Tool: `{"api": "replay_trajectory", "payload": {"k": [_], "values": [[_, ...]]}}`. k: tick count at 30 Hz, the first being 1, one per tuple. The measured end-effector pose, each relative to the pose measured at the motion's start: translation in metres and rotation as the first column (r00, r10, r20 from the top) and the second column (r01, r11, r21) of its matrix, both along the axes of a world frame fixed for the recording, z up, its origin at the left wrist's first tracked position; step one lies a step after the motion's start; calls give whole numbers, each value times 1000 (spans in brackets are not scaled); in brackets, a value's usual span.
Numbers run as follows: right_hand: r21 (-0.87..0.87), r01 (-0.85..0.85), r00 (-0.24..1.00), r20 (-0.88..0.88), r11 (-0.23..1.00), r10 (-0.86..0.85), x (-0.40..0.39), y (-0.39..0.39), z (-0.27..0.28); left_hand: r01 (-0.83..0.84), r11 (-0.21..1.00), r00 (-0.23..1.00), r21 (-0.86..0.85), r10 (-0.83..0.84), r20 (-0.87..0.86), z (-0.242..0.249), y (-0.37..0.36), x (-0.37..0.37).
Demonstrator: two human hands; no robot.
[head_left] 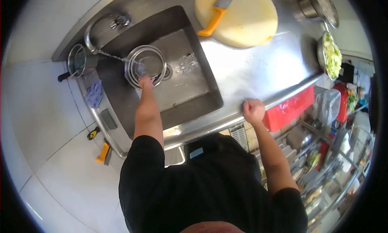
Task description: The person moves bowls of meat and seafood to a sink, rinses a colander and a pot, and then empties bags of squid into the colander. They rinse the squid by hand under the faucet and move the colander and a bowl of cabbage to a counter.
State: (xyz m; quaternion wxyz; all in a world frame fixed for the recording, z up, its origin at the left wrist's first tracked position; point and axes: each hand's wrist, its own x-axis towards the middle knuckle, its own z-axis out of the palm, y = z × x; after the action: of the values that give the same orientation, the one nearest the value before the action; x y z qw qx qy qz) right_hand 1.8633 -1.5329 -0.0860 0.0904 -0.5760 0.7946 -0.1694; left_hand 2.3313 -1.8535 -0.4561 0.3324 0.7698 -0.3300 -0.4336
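My left hand (pixel 146 81) reaches into the sink (pixel 186 89), its fingers closed on the near rim of a round metal bowl (pixel 139 51). A thin stream of water runs from the curved tap (pixel 89 41) into this bowl, which sits beside the drain (pixel 167 73). On the front edge of the steel counter (pixel 234 83) rests my right hand (pixel 254 111), curled into a fist, with no object showing in it.
A round cutting board (pixel 254 18) with an orange-handled knife (pixel 214 20) lies behind the sink. At the right stands a bowl of chopped greens (pixel 332 55). A purple cloth (pixel 94 94) and a strainer (pixel 77 60) are at the left edge. A red crate (pixel 289 107) is below.
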Motion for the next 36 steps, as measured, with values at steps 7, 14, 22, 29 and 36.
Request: {"api": "replay_trajectory", "payload": {"k": [7,14,22,29,36], "values": [[18,16,1000,25,1000,-17,-3,4,2,-322,945,824,-50,254,-507,157,39,-47],[0,28,998,59,1000,-28,-9,12,-4,6,997,902,-76,-39,-429,337,88,-112],[110,233,628,742,966,-236,-57,-4,14,331,943,853,-44,-319,-413,459,156,-258],[-308,125,992,74,943,-107,-265,-58,-4,466,885,846,-13,-449,-287,450,190,-410],[193,229,970,-130,954,-207,-346,-56,-26,514,852,835,-98,-523,-168,421,185,-491]]}}
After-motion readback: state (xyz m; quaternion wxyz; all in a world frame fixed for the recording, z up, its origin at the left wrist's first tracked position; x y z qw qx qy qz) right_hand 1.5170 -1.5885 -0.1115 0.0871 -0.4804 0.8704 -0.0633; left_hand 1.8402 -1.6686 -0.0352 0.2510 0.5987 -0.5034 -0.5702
